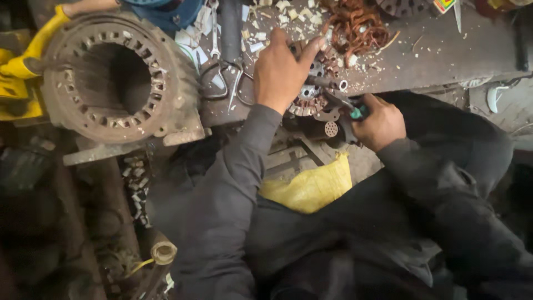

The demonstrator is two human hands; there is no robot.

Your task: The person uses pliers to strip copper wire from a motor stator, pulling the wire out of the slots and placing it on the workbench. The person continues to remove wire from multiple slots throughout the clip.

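While the left hand (282, 71) clamps down on the small stator (315, 91) at the bench edge, the right hand (380, 123) grips a green-handled tool (348, 109) against its near side — I'd keep that hold firm and pry shallow. Scissors (225, 83) lie just left of the left hand, copper wire (355, 26) beyond it — scraps could snag. Big stator (119, 78) sits far left.

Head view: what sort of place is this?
Probably a motor repair or rewinding workshop. A large bare stator housing lies on a dirty bench, loose copper wire is heaped beside it, and the left hand steadies a small stator while the right hand grips a tool.
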